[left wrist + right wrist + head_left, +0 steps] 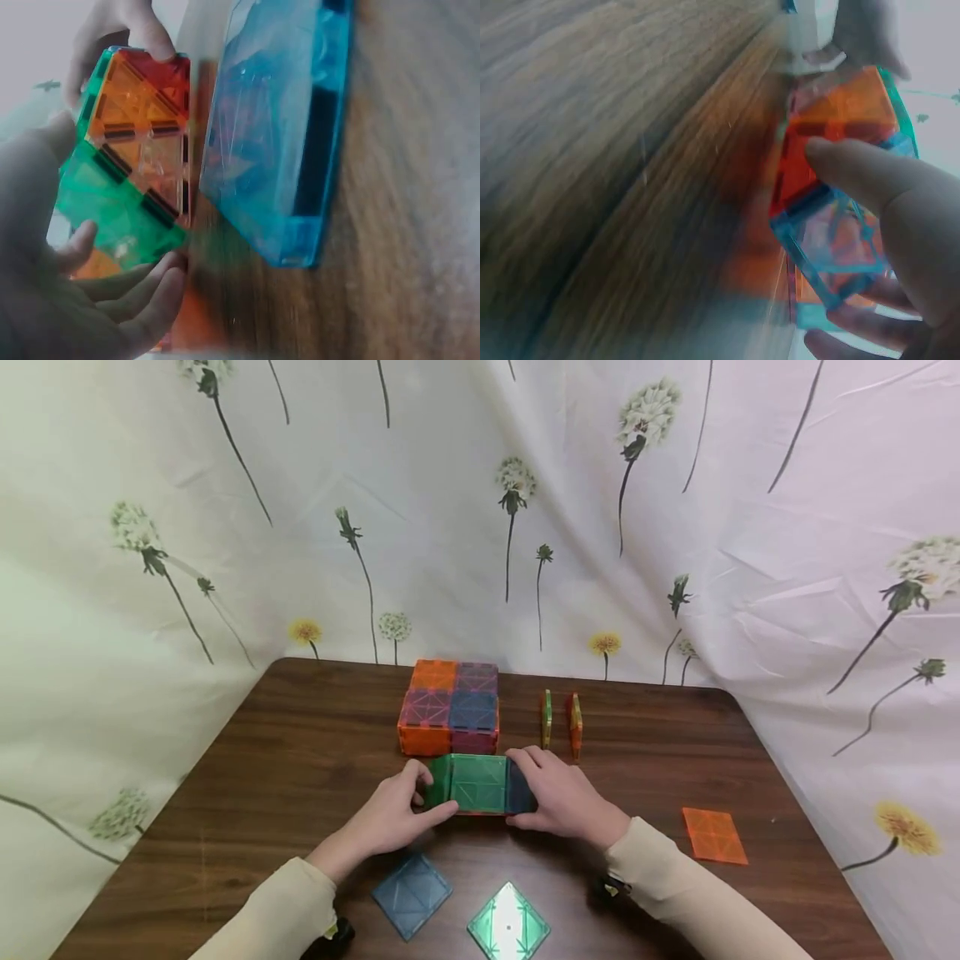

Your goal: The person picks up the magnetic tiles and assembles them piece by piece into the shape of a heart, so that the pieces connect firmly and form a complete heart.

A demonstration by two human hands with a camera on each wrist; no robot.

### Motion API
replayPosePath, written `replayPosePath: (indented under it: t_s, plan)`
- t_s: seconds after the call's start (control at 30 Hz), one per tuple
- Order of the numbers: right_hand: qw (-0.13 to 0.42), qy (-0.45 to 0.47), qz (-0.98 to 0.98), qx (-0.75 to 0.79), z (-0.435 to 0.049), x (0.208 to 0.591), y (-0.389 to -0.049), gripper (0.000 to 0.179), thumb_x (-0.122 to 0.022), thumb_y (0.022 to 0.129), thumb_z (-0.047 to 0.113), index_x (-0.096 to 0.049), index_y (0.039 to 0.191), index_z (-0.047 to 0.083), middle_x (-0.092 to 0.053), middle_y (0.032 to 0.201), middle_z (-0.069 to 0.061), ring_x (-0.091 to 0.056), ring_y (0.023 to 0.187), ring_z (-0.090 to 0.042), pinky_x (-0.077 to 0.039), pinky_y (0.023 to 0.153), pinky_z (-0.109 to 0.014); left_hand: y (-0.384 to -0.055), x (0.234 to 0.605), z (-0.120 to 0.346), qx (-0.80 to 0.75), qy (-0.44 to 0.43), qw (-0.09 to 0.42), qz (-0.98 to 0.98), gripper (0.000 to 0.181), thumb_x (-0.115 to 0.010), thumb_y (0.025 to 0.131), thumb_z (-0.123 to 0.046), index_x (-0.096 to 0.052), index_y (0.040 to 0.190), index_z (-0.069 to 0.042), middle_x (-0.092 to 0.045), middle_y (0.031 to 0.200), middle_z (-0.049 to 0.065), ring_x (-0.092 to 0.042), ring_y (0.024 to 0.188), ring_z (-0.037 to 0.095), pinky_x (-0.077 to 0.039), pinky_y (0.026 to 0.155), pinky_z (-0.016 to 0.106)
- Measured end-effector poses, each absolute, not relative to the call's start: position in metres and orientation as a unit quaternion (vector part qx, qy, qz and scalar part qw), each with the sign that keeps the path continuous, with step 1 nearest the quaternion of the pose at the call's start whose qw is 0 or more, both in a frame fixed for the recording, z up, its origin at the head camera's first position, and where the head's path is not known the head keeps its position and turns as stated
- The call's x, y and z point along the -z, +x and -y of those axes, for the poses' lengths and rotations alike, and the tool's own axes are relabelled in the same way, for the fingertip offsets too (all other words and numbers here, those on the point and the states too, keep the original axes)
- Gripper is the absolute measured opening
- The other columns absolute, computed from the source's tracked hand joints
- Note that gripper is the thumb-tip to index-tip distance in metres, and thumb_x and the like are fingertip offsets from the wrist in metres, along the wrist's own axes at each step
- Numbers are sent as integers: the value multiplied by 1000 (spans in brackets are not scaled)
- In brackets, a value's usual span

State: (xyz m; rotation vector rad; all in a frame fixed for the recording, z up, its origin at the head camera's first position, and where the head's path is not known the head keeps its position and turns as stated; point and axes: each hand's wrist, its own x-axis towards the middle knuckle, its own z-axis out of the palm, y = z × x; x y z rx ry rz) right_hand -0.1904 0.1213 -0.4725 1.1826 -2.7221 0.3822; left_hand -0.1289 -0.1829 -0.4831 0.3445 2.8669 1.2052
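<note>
A small build of translucent magnetic tiles stands mid-table, with a green tile (478,781) on top. My left hand (386,814) holds its left end, thumb towards the front and fingers around a slanting green side tile (120,214). At the right end my right hand (562,797) grips a dark blue side tile (519,789), thumb in front and fingers behind. Orange tiles (154,161) form the front face, seen in the left wrist view. The right wrist view shows the thumb on a red part (796,169) beside the blue tile's frame.
Behind the build sits a block of orange, purple and blue tiles (450,710). Two thin upright pieces (576,725) stand to its right. Flat on the table lie a blue tile (412,895), a green tile (508,925) and an orange tile (714,836). A flowered cloth hangs behind.
</note>
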Motion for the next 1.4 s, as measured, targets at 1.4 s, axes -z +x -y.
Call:
replayPosePath:
  t_s: [1.4]
  plan:
    - [50, 310, 877, -363, -85, 487, -195, 79, -85, 90, 38, -41, 148, 7, -64, 120, -7, -69, 111, -19, -60, 91, -39, -149, 493, 210, -312, 62, -68, -946, 125, -84, 81, -64, -21, 159, 10, -54, 136, 29, -61, 120, 41, -53, 99, 60]
